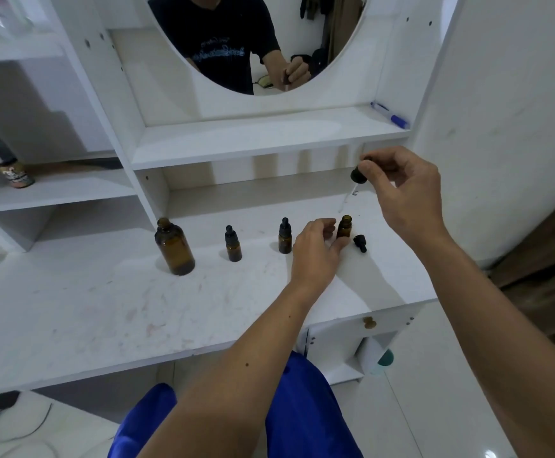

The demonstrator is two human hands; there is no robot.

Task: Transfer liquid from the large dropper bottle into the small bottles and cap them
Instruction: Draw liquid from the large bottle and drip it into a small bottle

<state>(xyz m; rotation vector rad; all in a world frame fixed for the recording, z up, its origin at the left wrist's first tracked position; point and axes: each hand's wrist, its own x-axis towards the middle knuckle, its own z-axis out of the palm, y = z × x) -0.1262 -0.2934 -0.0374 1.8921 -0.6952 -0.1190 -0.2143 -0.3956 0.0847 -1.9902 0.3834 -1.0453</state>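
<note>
Dropper (355, 177) from the large bottle is hanging in the air at about two o'clock from the middle of the view, above and just to the right of the open small amber bottle (344, 227). The right hand (405, 193) is pinching its black rubber bulb between thumb and forefinger, the other fingers curling loosely behind; the clear glass pipette is pointing down and to the left, its tip apart from the bottle's mouth.

The left hand (317, 251) is reaching in from six o'clock with fingers half bent, its fingertips touching the base of that open small bottle and steadying it on the white tabletop (88, 309). Whether the fingers are closing fully round the glass cannot be told, since the hand is covering the lower part of the bottle.

Lying on its side just to the right of the open bottle, at its four o'clock, is a small black dropper cap (359, 242). Standing to the left of the left hand are two capped small amber bottles, one (284, 236) just beside the knuckles and one (233, 244) further toward nine o'clock. The large amber bottle (173, 247) is standing uncapped further left again, well apart from the hands.

A blue-and-white pen (389, 115) is lying on the shelf (253, 140) below the round mirror (253, 38), at one o'clock.
</note>
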